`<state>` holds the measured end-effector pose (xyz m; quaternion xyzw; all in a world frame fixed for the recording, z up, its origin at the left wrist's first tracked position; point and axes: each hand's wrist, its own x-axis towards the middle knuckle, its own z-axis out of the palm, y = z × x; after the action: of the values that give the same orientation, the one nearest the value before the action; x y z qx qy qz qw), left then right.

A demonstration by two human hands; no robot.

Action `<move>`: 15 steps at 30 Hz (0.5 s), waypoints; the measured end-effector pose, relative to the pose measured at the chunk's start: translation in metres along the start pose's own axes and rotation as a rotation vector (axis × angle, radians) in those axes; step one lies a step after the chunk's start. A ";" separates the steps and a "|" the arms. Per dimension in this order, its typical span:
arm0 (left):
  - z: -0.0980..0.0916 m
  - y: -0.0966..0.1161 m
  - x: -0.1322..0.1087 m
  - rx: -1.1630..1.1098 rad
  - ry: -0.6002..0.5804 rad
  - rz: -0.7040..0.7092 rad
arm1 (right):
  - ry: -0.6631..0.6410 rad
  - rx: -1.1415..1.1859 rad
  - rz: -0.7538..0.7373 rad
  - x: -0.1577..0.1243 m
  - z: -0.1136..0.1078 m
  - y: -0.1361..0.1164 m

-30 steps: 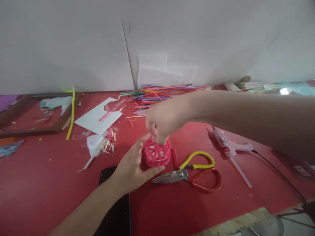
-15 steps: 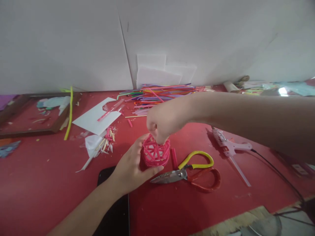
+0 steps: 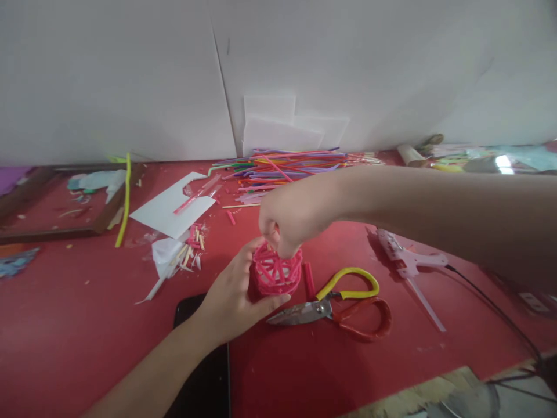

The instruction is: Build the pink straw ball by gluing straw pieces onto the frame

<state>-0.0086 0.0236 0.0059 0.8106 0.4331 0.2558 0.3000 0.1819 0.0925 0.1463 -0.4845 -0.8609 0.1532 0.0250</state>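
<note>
A small round basket-like piece [image 3: 277,271] made of pink sticks stands on the red table. My left hand [image 3: 237,296] curves around its left side, thumb along the near edge and fingers behind, gripping it. From above, my right hand [image 3: 289,223] reaches its top with the fingers curled down into or onto the rim; whatever they pinch is hidden. Just right of the piece lies a short pink stick [image 3: 308,280]. Scissors [image 3: 322,310] with one yellow and one red handle lie close by, their blade tips near my left thumb.
A pink glue gun [image 3: 409,260] with its cord lies at right. Colourful straws or sticks [image 3: 282,168] are piled at the back wall. White paper [image 3: 167,209], stick scraps [image 3: 191,249], a brown frame [image 3: 56,232] and a yellow strip [image 3: 125,203] lie left. A black phone-like slab [image 3: 209,377] sits under my left forearm.
Both hands stay at the pink piece in almost the same pose. The whole view has shifted very slightly; nothing else has visibly moved.
</note>
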 end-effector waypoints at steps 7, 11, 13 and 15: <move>0.000 0.000 0.000 0.003 -0.009 -0.015 | -0.048 0.024 0.017 -0.012 0.004 -0.008; -0.001 0.003 0.001 -0.041 -0.030 0.003 | -0.425 -0.205 0.011 0.002 -0.005 -0.026; -0.001 0.003 0.002 -0.046 -0.035 -0.001 | -0.431 -0.244 0.005 0.005 -0.011 -0.029; -0.002 0.003 0.001 -0.040 -0.037 -0.017 | -0.450 -0.248 0.003 0.004 -0.015 -0.028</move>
<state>-0.0075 0.0237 0.0093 0.8052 0.4292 0.2466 0.3265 0.1596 0.0863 0.1684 -0.4388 -0.8563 0.1504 -0.2274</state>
